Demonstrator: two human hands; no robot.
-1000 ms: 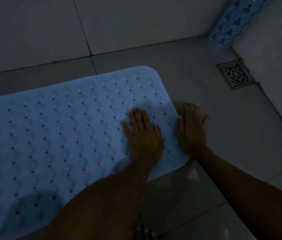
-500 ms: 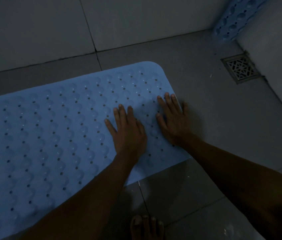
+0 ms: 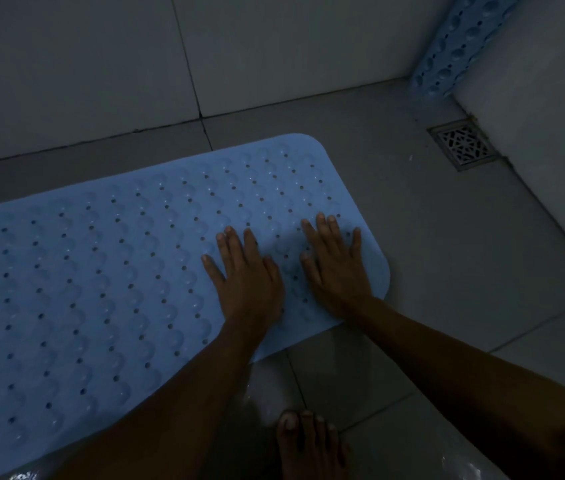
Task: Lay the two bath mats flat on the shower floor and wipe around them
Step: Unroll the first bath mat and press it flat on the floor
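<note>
Lying flat on the grey tiled shower floor [image 3: 447, 258]: a pale blue bath mat [image 3: 101, 289], rounded at the corners, studded with rows of bumps and small round holes. Pressed palm-down on its right end, side by side and apart, left hand [image 3: 246, 277] and right hand [image 3: 338, 268], fingers straight and spread. Propped upright in the far corner, near the floor drain [image 3: 464, 145]: a second blue mat [image 3: 454, 46].

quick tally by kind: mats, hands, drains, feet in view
mats: 2, one flat on the floor, one propped in the corner
hands: 2, left and right, both flat on the floor mat
drains: 1
feet: 1
total: 6
</note>
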